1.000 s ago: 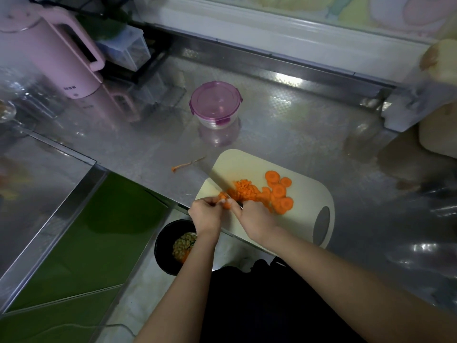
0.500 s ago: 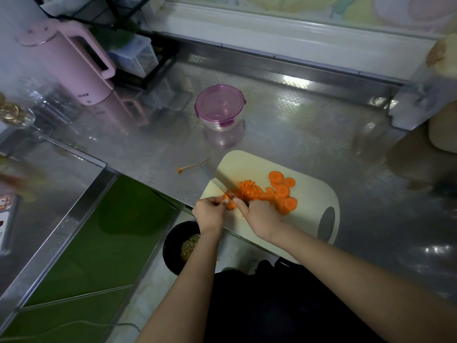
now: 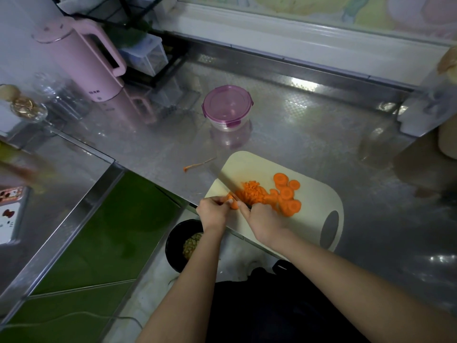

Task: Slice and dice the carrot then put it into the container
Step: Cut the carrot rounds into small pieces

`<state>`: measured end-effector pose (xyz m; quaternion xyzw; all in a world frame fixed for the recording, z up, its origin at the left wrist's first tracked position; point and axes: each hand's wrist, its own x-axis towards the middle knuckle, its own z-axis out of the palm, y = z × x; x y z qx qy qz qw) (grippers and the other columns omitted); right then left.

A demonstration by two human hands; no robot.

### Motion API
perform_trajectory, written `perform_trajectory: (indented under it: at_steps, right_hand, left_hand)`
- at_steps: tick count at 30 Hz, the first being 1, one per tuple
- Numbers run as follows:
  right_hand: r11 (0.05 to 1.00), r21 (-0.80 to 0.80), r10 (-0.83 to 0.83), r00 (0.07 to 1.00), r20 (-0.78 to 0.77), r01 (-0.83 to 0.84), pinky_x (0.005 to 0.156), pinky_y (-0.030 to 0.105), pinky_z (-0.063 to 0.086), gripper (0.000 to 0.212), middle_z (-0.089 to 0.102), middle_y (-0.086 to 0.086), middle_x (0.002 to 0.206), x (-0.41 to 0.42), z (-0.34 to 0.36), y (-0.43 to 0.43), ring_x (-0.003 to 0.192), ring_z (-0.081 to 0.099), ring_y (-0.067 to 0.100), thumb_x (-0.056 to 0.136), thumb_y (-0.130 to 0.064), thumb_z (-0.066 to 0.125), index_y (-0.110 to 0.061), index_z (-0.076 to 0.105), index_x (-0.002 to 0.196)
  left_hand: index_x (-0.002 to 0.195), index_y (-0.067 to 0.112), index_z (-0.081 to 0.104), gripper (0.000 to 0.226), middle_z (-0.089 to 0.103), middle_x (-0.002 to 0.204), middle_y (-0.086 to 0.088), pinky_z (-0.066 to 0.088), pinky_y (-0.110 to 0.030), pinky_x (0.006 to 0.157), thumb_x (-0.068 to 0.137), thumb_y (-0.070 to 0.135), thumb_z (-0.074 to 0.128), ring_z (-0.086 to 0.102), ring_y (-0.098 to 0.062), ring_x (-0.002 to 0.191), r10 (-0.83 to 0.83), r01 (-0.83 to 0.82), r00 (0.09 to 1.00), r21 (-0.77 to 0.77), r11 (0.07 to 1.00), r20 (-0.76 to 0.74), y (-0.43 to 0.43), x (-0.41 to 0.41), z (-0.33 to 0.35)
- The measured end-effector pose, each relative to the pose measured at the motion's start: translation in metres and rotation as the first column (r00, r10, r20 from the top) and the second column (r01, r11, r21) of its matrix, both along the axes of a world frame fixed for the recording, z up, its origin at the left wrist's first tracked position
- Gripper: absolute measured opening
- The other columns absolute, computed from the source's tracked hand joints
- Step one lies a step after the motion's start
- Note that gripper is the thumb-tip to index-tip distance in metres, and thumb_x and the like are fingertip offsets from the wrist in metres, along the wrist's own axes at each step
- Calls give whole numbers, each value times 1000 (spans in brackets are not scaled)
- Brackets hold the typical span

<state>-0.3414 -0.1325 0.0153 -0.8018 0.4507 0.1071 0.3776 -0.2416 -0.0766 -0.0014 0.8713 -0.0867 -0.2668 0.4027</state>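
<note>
Hardly shifted vs. earlier: our L hand [image 3: 212,211] still pinches a carrot piece [image 3: 233,205] on the board [image 3: 319,201]; R hand [image 3: 265,219] grip holds the knife [image 3: 227,183]. Diced pile [image 3: 251,193] & slices [image 3: 286,194] alongside; lidded container [image 3: 227,105] behind.

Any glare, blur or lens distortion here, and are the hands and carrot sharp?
Head view: dim overall, with glare patches on the far side of the steel counter; wide-angle bending curves the counter edges; the phone at the left edge is smeared; the left hand, right hand and carrot slices are reasonably sharp, the knife blade faint.
</note>
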Motion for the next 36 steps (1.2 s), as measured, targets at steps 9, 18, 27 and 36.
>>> perform_trajectory:
  at_steps: [9, 18, 27, 36]
  right_hand:
    - [993, 82, -102, 976, 194, 87, 81, 37, 48, 67, 69, 14, 86, -13, -6, -17, 85, 62, 26, 97, -54, 29, -1, 69, 87]
    - [996, 66, -81, 973, 216, 68, 63, 30, 35, 54, 50, 0, 58, -24, -1, -7, 64, 52, 17, 98, -48, 33, -16, 46, 57]
    - [998, 56, -48, 983, 177, 39, 58, 32, 35, 59, 47, 3, 54, -23, 5, -8, 58, 49, 18, 98, -50, 34, -12, 44, 53]
    - [1000, -30, 11, 996, 92, -8, 67, 40, 48, 59, 55, 11, 67, -14, 9, 0, 72, 59, 32, 98, -52, 26, -10, 53, 67]
  left_hand:
    - [91, 4, 75, 17, 73, 89, -6, 50, -22, 84, 77, 13, 76, 63, -10, 80, 33, -35, 998, -42, 998, -50, 3, 3, -6]
    - [84, 3, 76, 14, 73, 86, -9, 53, -27, 81, 74, 13, 78, 65, -13, 78, 22, -25, 998, -53, 998, -51, 5, 7, -11]
    - [82, 5, 76, 12, 73, 83, -7, 54, -30, 84, 75, 15, 77, 68, -16, 81, 16, -19, 998, -54, 998, -61, 4, 7, -10]
    - [87, 4, 75, 12, 73, 83, -8, 51, -20, 79, 78, 13, 75, 66, -14, 77, 14, -17, 998, -55, 998, -59, 3, 5, -8]
